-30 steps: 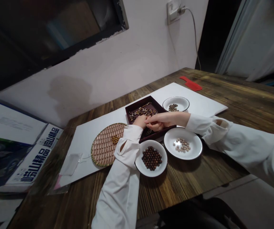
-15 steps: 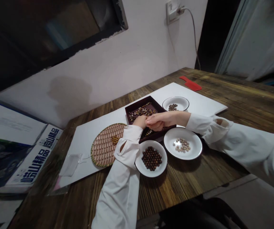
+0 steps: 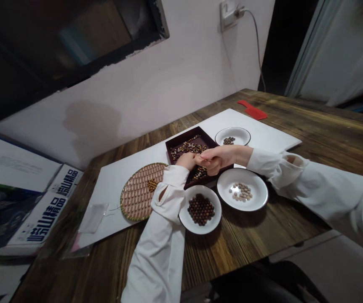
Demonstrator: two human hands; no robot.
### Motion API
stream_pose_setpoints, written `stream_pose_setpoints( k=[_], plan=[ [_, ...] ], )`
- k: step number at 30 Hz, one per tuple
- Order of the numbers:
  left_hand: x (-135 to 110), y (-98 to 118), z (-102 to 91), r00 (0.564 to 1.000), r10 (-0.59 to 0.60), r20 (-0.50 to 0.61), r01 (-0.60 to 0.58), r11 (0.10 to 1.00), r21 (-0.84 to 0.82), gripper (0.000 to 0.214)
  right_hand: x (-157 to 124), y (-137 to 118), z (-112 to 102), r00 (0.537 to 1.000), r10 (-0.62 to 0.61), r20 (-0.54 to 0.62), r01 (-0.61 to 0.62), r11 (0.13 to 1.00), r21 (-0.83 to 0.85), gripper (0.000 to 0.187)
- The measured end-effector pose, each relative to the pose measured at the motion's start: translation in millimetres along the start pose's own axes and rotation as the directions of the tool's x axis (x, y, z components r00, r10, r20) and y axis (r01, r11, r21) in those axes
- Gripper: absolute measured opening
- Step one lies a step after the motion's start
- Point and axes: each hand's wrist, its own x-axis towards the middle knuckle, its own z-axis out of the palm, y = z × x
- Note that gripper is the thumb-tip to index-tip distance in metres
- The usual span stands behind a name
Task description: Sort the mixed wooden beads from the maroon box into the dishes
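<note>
My left hand and my right hand meet above a dark red tray that holds many mixed beads. Fingers of both hands are closed and touch at the tips; whatever is between them is too small or hidden to make out. Close in front of the left wrist stands a white bowl of dark brown beads. Below the right wrist is a white dish with pale beads. A woven round tray with yellow-brown beads lies left of my left sleeve.
Behind the right hand sits another white dish with greyish beads. Under these lies a white board on the wooden table. A red comb-like piece, a clear plastic bag and printed boxes lie around it.
My right hand has shifted slightly to the right and its fingers have changed pose, so more beads show beneath. The left hand has barely moved.
</note>
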Motion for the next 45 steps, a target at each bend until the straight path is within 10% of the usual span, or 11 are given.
stream_pose_setpoints(
  k=[45],
  plan=[
    [4,2,-1.6,0.999,0.033,0.043,-0.039,0.989,0.143,0.041,3,1,-3,0.982,-0.078,0.172,0.085,0.996,-0.036,0.031]
  ],
)
